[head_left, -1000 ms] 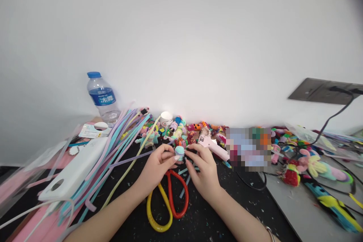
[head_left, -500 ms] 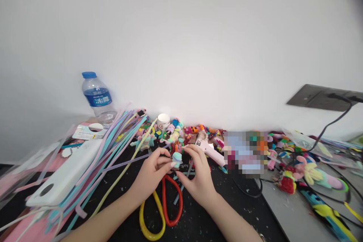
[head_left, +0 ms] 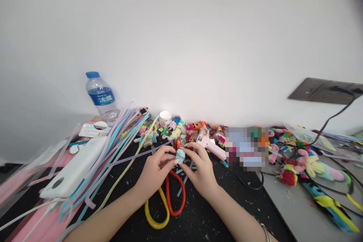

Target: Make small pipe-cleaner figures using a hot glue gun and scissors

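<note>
Past the black mat (head_left: 215, 211) and the bundle of fuzzy stems (head_left: 113, 147), I see my left hand (head_left: 156, 170) pinching the small pastel piece (head_left: 180, 156) above the red loop (head_left: 176, 211); my right hand (head_left: 200, 168) curls its fingertips against the piece's other side
</note>
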A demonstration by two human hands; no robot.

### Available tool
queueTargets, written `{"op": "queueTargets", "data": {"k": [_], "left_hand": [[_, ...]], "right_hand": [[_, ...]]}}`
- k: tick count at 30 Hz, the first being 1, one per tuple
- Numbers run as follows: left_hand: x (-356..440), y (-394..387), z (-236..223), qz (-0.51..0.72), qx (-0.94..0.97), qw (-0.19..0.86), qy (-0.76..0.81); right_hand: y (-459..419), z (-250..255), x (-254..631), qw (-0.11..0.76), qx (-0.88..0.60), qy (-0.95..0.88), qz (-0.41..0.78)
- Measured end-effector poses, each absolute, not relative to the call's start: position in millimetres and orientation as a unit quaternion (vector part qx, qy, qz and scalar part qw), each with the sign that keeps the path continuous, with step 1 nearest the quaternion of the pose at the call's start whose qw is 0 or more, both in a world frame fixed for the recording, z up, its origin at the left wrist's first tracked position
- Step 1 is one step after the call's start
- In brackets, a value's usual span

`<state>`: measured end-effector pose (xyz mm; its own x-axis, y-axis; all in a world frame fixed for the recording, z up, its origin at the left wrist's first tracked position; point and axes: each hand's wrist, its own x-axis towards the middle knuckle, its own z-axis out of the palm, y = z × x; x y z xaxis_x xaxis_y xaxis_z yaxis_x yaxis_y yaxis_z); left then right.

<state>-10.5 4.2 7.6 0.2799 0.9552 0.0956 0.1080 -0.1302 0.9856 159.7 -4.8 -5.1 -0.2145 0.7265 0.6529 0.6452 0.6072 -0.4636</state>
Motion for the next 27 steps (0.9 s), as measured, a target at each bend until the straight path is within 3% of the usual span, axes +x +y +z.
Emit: {"op": "queueTargets", "data": {"k": [27], "left_hand": [[-9.9, 4.4, 1.4, 0.425, 0.638, 0.482, 0.425]], "right_hand": [[-3.0, -7.1, 160.0, 0.455, -0.424, -0.777, 0.093]]}}
